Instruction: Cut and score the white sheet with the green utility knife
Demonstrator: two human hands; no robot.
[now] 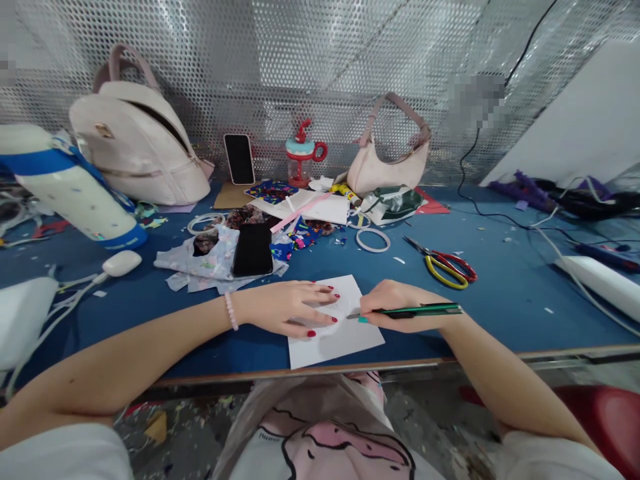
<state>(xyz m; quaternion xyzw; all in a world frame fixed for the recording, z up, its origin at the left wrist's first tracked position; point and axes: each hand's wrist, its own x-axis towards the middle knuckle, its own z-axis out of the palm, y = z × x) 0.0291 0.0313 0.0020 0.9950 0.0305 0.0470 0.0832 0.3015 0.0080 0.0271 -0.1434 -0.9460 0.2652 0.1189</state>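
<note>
A sheet of white paper [333, 343] lies near the desk's front edge, slightly turned. My left hand [287, 308] rests flat on it, palm down with fingers spread; a pink bead bracelet [231, 311] circles that wrist. My right hand [393, 303] is closed around a slim black-and-green tool [427, 310]. Its narrow grey tip points left at the paper, close to my left fingertips. Whether it is a pen or a craft knife I cannot tell. Pliers with red and yellow handles [447, 269] lie behind my right hand.
Behind my left hand, a black phone [253, 249] lies on patterned fabric [200, 257]. A tape roll [373, 240], red-handled cup [300, 160], upright phone [239, 159], handbag [390, 170] and backpack [135, 143] stand farther back. At left are a bottle [75, 190] and a white cable [75, 300].
</note>
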